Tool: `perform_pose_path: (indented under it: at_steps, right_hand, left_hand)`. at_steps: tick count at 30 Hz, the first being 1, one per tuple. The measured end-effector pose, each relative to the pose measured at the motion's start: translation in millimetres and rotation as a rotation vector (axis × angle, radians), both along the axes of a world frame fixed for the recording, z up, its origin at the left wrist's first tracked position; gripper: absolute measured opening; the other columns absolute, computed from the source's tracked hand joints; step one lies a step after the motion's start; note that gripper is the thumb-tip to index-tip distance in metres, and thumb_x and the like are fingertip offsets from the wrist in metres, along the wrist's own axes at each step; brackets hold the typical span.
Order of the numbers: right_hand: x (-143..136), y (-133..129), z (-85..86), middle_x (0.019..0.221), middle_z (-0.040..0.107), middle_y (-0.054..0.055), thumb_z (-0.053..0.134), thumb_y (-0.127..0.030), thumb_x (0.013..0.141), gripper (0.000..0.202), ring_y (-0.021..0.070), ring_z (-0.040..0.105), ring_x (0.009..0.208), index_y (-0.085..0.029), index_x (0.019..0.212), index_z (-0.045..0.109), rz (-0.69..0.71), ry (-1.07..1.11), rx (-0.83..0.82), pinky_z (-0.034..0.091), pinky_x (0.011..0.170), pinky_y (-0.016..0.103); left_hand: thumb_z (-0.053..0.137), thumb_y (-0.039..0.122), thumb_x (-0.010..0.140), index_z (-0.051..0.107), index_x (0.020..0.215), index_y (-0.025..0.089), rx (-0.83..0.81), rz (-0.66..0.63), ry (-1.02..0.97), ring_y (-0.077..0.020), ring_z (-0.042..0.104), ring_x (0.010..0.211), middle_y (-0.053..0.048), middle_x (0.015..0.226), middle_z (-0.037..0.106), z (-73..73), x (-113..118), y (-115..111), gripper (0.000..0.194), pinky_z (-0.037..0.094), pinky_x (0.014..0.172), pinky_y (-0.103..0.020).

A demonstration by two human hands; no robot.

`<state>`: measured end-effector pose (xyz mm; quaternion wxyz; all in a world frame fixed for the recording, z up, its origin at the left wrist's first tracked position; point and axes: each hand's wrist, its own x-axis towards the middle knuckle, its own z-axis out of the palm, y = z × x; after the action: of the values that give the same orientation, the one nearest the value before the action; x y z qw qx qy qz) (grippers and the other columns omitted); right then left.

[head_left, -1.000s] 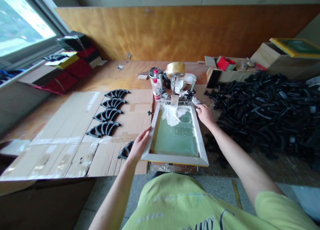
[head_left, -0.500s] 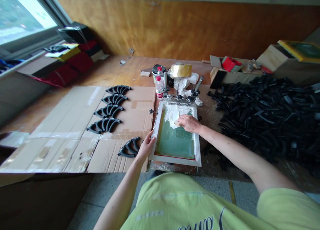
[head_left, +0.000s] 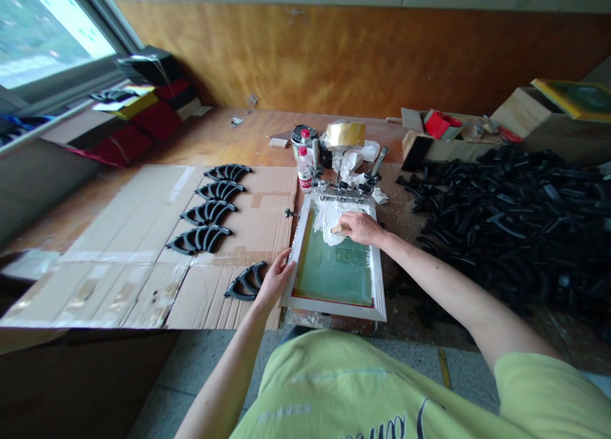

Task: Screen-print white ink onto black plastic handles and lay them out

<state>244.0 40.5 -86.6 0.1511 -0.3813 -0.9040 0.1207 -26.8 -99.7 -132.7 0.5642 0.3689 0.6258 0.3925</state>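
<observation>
Nearest me is a green shirt (head_left: pixel 334 388), its dark script cut off by the view's edge; a paler line of print is too blurred to read. The left hand (head_left: pixel 277 277) touches the frame (head_left: pixel 377 280) at its left rail, fingers close together; I can't tell whether they clamp it. Over the mesh, the right hand (head_left: pixel 363 228) has its fingers closed on a tan scraper (head_left: pixel 338 228), amid white paste (head_left: pixel 327 217). Paste covers much of the upper mesh; the lower mesh looks mostly green. Five black parts (head_left: pixel 205 240) lie on cardboard (head_left: pixel 133 216) to the left, with a big heap (head_left: pixel 515 216) to the right; what's finished, I can't tell. Beyond the frame's clamps stands a bottle (head_left: pixel 304 172), its red label unreadable.
</observation>
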Motion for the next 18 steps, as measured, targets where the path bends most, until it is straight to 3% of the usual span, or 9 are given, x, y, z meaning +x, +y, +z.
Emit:
perform_pose_path:
  at_steps: [5,8,12,13,15,18]
  right_hand:
    - [-8,56,35.6,0.107,0.068,0.005,0.072,-0.030,0.077,0.062,0.0227,0.062,0.088,-0.029,0.135,0.050,-0.341,0.013,0.018,0.044,0.076,0.030]
    - [23,69,41.2,0.105,0.069,0.007,0.061,-0.035,0.086,0.051,0.0231,0.062,0.089,-0.026,0.135,0.050,-0.562,0.086,0.075,0.044,0.079,0.032]
    - [74,50,14.0,0.095,0.069,0.011,0.045,-0.024,0.094,0.026,0.0203,0.060,0.084,-0.014,0.111,0.061,-0.854,0.133,-0.030,0.043,0.077,0.031]
    - [79,41,2.6,0.092,0.069,0.011,0.047,-0.022,0.092,0.022,0.0194,0.059,0.081,-0.014,0.104,0.063,-0.863,0.120,-0.081,0.043,0.076,0.030]
    - [75,22,-20.4,0.089,0.069,0.008,0.058,-0.023,0.087,0.016,0.0178,0.059,0.079,-0.015,0.100,0.065,-0.735,0.091,-0.168,0.044,0.075,0.028]
    - [46,-6,-41.4,0.099,0.067,0.006,0.071,-0.027,0.079,0.031,0.0200,0.058,0.092,-0.021,0.109,0.064,-0.434,0.006,-0.189,0.044,0.081,0.030]
  left_hand:
    - [0.067,0.060,0.072,0.049,0.139,0.021,0.016,-0.005,-0.070,-0.0116,0.058,0.056,0.000,0.076,0.068,57.1,0,2,0.080,0.043,0.051,-0.021]
    - [0.056,0.065,0.078,0.064,0.121,0.019,0.110,0.050,-0.107,-0.0133,0.060,0.060,-0.002,0.083,0.070,95.2,5,15,0.063,0.044,0.052,-0.022]
    - [0.055,0.062,0.081,0.066,0.111,0.019,0.417,0.116,-0.254,-0.0177,0.065,0.088,-0.006,0.103,0.069,135.9,18,54,0.053,0.052,0.069,-0.025]
    - [0.056,0.062,0.080,0.065,0.111,0.019,0.445,0.107,-0.287,-0.0182,0.065,0.090,-0.007,0.102,0.069,143.1,21,65,0.054,0.053,0.070,-0.026]
    - [0.055,0.065,0.080,0.063,0.111,0.017,0.437,0.091,-0.318,-0.0188,0.066,0.089,-0.009,0.097,0.069,150.8,27,82,0.057,0.054,0.067,-0.026]
    - [0.047,0.068,0.082,0.059,0.116,0.018,0.393,0.167,-0.340,-0.0174,0.066,0.086,-0.009,0.098,0.069,137.7,39,86,0.061,0.053,0.063,-0.025]
